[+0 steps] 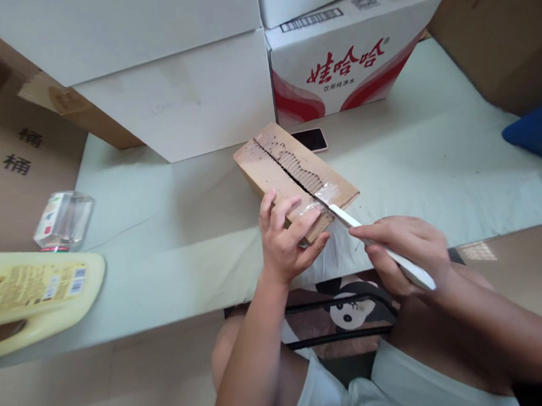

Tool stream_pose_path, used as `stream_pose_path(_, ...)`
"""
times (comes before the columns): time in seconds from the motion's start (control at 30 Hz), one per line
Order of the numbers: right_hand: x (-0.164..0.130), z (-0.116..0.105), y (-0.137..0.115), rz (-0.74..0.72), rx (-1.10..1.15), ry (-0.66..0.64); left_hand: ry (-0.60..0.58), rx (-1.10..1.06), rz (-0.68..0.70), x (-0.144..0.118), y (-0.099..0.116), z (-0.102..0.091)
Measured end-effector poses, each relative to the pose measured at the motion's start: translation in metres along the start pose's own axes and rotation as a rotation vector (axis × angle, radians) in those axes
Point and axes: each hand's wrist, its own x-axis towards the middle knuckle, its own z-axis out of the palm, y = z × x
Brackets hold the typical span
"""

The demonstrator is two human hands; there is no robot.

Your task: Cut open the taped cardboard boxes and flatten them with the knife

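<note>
Bare knees and a panda-print stool seat sit closest, under the pale green table edge. At table centre lies a small flat brown cardboard parcel, its tape seam running from eleven to five o'clock. Left hand clamps the parcel's near corner, fingers curled over, steadying it. Right hand, at four o'clock, is closed around a white-handled knife, tip in the seam. A dark phone lies just behind.
</note>
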Motion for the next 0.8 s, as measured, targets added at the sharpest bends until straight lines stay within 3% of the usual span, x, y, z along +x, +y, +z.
stream_pose_path(0.4, 0.002, -0.006, -0.013, 0.047, -0.01, -0.082, -0.005, 0.017, -0.05, -0.01, -0.001, 0.003)
stream_pose_path(0.8, 0.007, -0.002, -0.002, 0.107, 0.058, -0.037, -0.022, 0.0, -0.01, -0.007, -0.001, 0.0)
